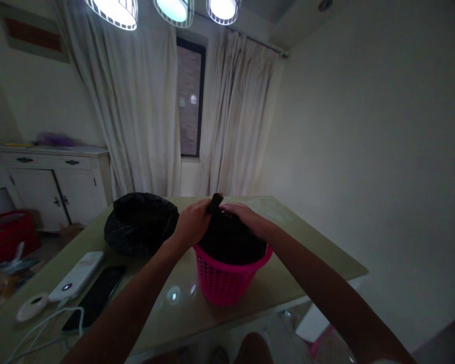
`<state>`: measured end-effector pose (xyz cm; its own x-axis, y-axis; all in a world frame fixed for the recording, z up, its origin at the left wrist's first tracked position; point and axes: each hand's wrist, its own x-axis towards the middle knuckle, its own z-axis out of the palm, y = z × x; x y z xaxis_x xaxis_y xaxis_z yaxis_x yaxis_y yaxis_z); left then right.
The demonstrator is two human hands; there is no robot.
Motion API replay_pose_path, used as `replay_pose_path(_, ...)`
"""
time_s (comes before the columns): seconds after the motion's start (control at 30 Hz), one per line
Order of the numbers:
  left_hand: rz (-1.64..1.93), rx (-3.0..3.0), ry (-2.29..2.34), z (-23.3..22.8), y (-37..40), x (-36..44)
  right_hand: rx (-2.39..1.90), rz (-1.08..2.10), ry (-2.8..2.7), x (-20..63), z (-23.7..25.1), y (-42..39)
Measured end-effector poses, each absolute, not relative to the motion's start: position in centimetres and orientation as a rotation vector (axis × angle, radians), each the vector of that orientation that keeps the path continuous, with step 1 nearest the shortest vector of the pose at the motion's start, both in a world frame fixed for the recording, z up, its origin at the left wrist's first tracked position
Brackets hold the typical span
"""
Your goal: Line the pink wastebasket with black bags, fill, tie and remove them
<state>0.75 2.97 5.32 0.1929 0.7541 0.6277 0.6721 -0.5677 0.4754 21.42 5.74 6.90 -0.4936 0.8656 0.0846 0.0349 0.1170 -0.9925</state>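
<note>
Black bag [229, 240] sits upright in pink perforated plastic basket [227, 278] on the glossy table [318, 253], its gathered neck pointing straight up. Left hand [191, 222] and right hand [242, 215] both pinch that neck, tip poking out above the fingers. Second black-lined bin [140, 222] just left, apart

Pink plastic mesh basket [227, 280], glossy tabletop [174, 308]

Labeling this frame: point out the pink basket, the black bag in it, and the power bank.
pink basket [223, 283], head view, on its front mesh wall.
black bag [229, 240], head view, on its bulging side above the basket rim.
power bank [78, 275], head view, on its white top face.
</note>
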Motion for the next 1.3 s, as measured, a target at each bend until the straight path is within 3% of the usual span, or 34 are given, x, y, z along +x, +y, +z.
replay_pose_path(0.1,1.361,2.203,1.274,5.6,3.7,0.6,-0.919,1.414,-1.918,21.9,7.9,4.7)
replay_pose_path(0.23,1.500,2.078,1.218,5.5,4.1,0.8,-0.843,1.057,-2.072,21.7,7.7,4.1)
replay_pose_path(0.47,1.476,1.842,1.108,5.0,4.1,1.3,-0.814,1.546,-1.633,20.7,6.9,3.0)
replay_pose_path(0.53,1.562,1.865,1.105,5.1,4.1,1.3,-0.864,1.504,-1.729,20.7,7.1,2.9)
replay_pose_path(0.77,1.481,1.677,1.028,5.3,4.4,1.5,-0.934,0.334,-1.993,20.8,6.3,3.3)
replay_pose_path(0.97,1.333,1.605,0.971,5.1,4.2,2.0,-0.581,-0.124,-2.229,21.7,6.7,1.5)
replay_pose_path(1.1,1.319,1.632,1.200,4.6,6.3,-0.9,-0.508,-0.079,-2.390,23.9,6.6,0.0)
replay_pose_path(1.3,1.359,1.605,1.485,2.1,9.1,-6.2,-0.601,0.349,-2.488,28.8,5.7,-2.2)
